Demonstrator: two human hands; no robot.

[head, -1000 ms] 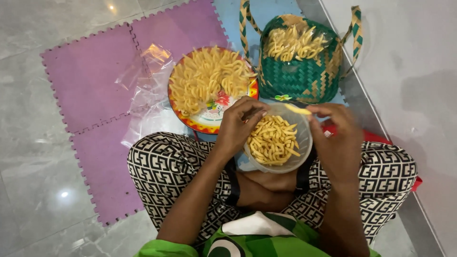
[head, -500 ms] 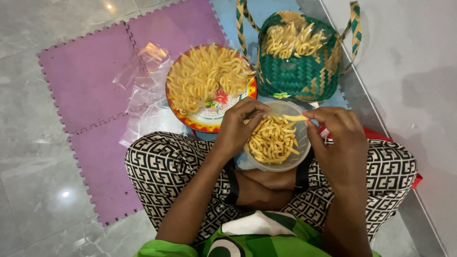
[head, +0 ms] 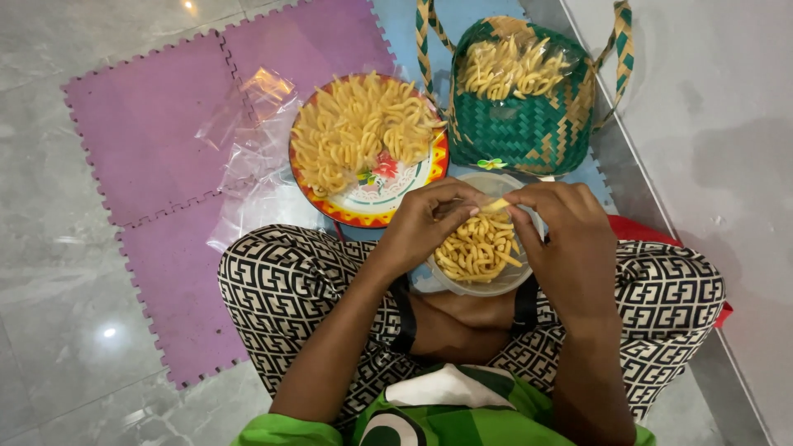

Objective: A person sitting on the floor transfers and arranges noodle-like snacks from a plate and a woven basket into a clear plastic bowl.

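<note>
the grey tile floor (head: pixel 99 347) had purple foam mats (head: pixel 157 124). a clear plastic bowl (head: pixel 483 285) of yellow snack sticks sat in the lap. the left hand (head: pixel 425 223) and right hand (head: pixel 570 235) pinched one stick (head: pixel 496 205) together above it. a plate (head: pixel 388 202) and green woven basket (head: pixel 529 124) were near.

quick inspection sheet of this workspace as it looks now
surface: purple foam mats on grey floor tiles
job's things: clear bowl of yellow snack sticks; one stick pinched between both hands
clutter: patterned plate heaped with sticks; green woven basket holding a bagful; clear plastic bags
hands: left hand, right hand, both over the bowl
cables: nothing seen
surroundings: pale wall at right
</note>
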